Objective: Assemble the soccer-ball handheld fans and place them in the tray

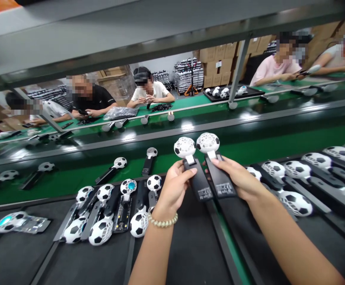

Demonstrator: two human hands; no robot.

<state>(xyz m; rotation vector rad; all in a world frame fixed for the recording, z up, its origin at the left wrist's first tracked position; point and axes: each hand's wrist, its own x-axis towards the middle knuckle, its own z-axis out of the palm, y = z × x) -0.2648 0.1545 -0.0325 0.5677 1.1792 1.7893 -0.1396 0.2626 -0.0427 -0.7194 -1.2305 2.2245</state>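
Two units held up side by side, one per hand, over the seam between the left tray and the right tray; left unit in the left hand, right unit in the right hand; long axes near parallel, both slanting from ball end at upper left to handle end at lower right; balls point away from the wearer, toward the green belt; each unit lies inward of its own hand, so the pair sits between the two palms, each hand nearest its own piece; balls almost meet, as do the lower handle corners, contact not certain from this angle; small print on both handle faces, too fine to read. Grip: left thumb pressed flat on the handle face just below the white neck, fingers behind and mostly hidden; right thumb likewise near its neck, a fingertip or two showing at the inner edge; both hands closed in a pinch, neither spread. Around them: ball-ended units in rows on either tray, three or more loose along the belt; bracelet on the left wrist.
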